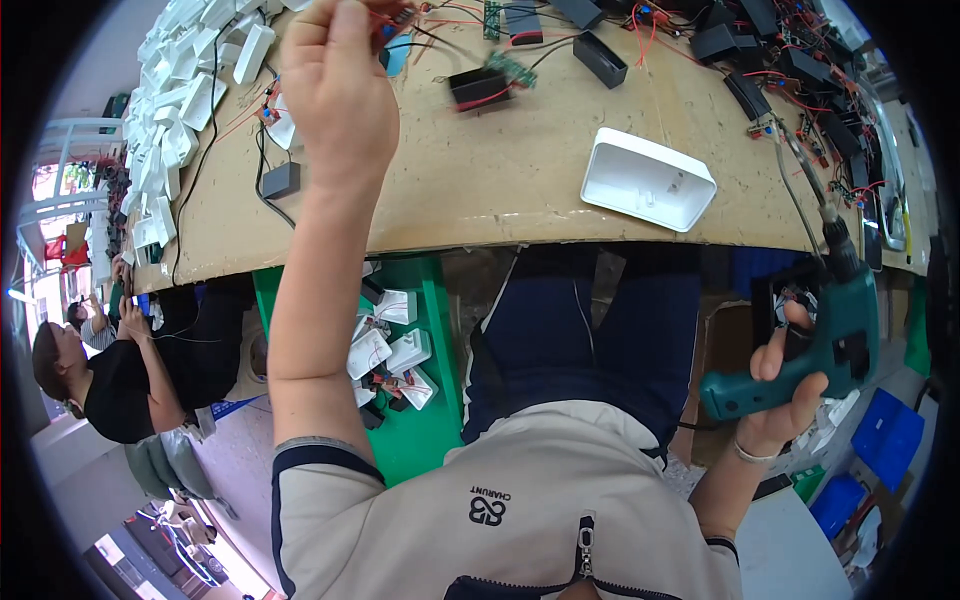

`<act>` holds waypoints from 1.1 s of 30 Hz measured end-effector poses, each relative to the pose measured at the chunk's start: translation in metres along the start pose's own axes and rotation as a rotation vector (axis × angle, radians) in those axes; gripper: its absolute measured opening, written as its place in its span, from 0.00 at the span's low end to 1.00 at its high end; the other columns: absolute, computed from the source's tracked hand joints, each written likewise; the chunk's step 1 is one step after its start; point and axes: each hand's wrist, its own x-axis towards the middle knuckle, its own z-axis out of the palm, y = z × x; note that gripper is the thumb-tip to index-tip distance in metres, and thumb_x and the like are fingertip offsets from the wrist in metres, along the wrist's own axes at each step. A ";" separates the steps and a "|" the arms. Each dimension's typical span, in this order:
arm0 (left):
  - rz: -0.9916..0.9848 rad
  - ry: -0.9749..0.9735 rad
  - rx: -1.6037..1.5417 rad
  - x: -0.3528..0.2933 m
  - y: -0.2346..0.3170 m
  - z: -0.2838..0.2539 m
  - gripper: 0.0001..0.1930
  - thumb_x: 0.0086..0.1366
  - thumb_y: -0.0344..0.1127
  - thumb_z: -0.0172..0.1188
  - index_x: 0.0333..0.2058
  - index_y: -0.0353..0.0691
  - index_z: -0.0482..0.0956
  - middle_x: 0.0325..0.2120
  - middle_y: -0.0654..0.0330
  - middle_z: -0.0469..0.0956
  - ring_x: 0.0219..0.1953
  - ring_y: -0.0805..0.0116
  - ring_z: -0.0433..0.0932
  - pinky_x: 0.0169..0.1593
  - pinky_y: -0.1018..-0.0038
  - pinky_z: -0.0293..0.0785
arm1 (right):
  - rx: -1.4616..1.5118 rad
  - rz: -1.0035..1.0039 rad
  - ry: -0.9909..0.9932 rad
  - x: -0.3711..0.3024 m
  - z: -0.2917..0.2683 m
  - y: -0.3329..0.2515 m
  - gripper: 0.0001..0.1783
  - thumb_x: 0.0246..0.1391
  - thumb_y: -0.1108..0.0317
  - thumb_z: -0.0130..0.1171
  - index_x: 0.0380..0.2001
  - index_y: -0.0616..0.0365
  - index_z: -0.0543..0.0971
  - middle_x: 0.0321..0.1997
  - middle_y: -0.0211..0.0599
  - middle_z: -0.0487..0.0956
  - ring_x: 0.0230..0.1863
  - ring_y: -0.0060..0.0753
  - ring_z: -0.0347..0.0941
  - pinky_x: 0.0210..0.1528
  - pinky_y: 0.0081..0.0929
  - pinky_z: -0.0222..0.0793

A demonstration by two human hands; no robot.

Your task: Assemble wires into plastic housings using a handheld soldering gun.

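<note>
My left hand [340,100] is raised over the far part of the table, its fingers pinched on a small circuit board [390,27] with red wires, partly hidden by the fingers. To its right, a black plastic box [478,90] and a green circuit board [512,70] are smeared by motion, with wires running from them. My right hand [785,385] grips a green power screwdriver [800,370] at the table's right front edge, its dark nose pointing up and away. A white plastic housing [650,180], open side up, lies on the table between my hands.
White housings [175,100] are heaped at the table's left. Black boxes and wired boards [790,80] crowd the far right. A grey box [281,180] with a cable sits near the left forearm. Below the edge is a green bin [435,300] of housings. A co-worker [130,390] is at left.
</note>
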 end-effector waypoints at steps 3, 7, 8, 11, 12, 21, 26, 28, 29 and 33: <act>0.139 0.154 0.106 0.010 0.013 0.000 0.06 0.61 0.27 0.45 0.35 0.30 0.66 0.31 0.47 0.74 0.35 0.63 0.74 0.40 0.73 0.71 | 0.119 0.031 0.010 0.008 0.010 0.009 0.36 0.51 0.55 0.51 0.56 0.63 0.51 0.55 0.55 0.60 0.27 0.21 0.62 0.27 0.15 0.64; 0.377 0.125 0.257 0.003 0.052 0.006 0.06 0.56 0.23 0.49 0.32 0.28 0.71 0.17 0.58 0.72 0.18 0.75 0.70 0.23 0.82 0.67 | 0.220 0.065 0.063 0.016 0.033 0.023 0.37 0.51 0.55 0.51 0.57 0.61 0.50 0.56 0.58 0.57 0.31 0.27 0.66 0.32 0.20 0.70; 0.355 0.044 0.207 0.001 0.058 0.008 0.06 0.55 0.24 0.51 0.31 0.28 0.72 0.16 0.61 0.71 0.15 0.79 0.65 0.19 0.85 0.61 | 0.217 0.074 0.089 0.019 0.035 0.025 0.38 0.51 0.55 0.51 0.58 0.61 0.48 0.56 0.59 0.57 0.33 0.29 0.68 0.33 0.22 0.71; -0.041 -0.079 0.341 -0.033 0.080 0.021 0.05 0.54 0.24 0.52 0.30 0.31 0.74 0.18 0.65 0.70 0.16 0.84 0.62 0.18 0.88 0.54 | 0.359 0.137 -0.012 0.027 0.037 0.037 0.38 0.51 0.56 0.50 0.58 0.60 0.47 0.58 0.61 0.52 0.47 0.44 0.67 0.40 0.30 0.73; -0.222 -0.110 0.329 -0.047 0.085 0.037 0.05 0.53 0.23 0.52 0.30 0.32 0.74 0.18 0.67 0.69 0.17 0.86 0.62 0.18 0.89 0.53 | 0.366 0.163 -0.019 0.031 0.041 0.040 0.37 0.51 0.56 0.50 0.59 0.60 0.47 0.59 0.61 0.50 0.51 0.48 0.65 0.42 0.32 0.73; -0.775 -0.406 0.093 -0.106 0.034 0.090 0.03 0.55 0.26 0.53 0.29 0.33 0.73 0.17 0.74 0.66 0.18 0.89 0.57 0.20 0.89 0.53 | 0.093 0.187 0.018 0.041 0.051 0.046 0.41 0.49 0.48 0.50 0.58 0.61 0.49 0.59 0.57 0.53 0.55 0.44 0.60 0.45 0.28 0.70; -0.748 -0.401 0.015 -0.112 0.023 0.100 0.03 0.57 0.28 0.52 0.30 0.35 0.70 0.14 0.73 0.65 0.15 0.89 0.58 0.18 0.88 0.52 | 0.202 0.158 -0.054 0.034 0.047 0.043 0.39 0.49 0.51 0.52 0.56 0.67 0.52 0.54 0.57 0.60 0.47 0.45 0.69 0.38 0.26 0.74; -0.765 -0.422 0.015 -0.114 0.022 0.104 0.03 0.57 0.28 0.52 0.30 0.35 0.70 0.14 0.73 0.65 0.15 0.89 0.58 0.18 0.88 0.52 | 0.247 0.166 -0.057 0.033 0.050 0.042 0.40 0.49 0.50 0.52 0.55 0.68 0.52 0.54 0.57 0.61 0.45 0.44 0.70 0.36 0.24 0.74; -0.774 -0.439 0.017 -0.114 0.020 0.105 0.03 0.58 0.28 0.51 0.31 0.36 0.70 0.13 0.73 0.64 0.14 0.89 0.58 0.17 0.88 0.52 | 0.224 0.205 -0.075 0.033 0.050 0.041 0.41 0.49 0.48 0.51 0.56 0.66 0.51 0.55 0.60 0.59 0.47 0.43 0.69 0.37 0.24 0.74; -0.770 -0.451 0.000 -0.121 0.016 0.107 0.03 0.58 0.28 0.51 0.31 0.35 0.70 0.14 0.71 0.65 0.15 0.87 0.60 0.17 0.87 0.54 | 0.253 0.280 -0.083 0.031 0.048 0.041 0.42 0.49 0.45 0.49 0.56 0.66 0.51 0.54 0.62 0.59 0.48 0.44 0.68 0.41 0.24 0.72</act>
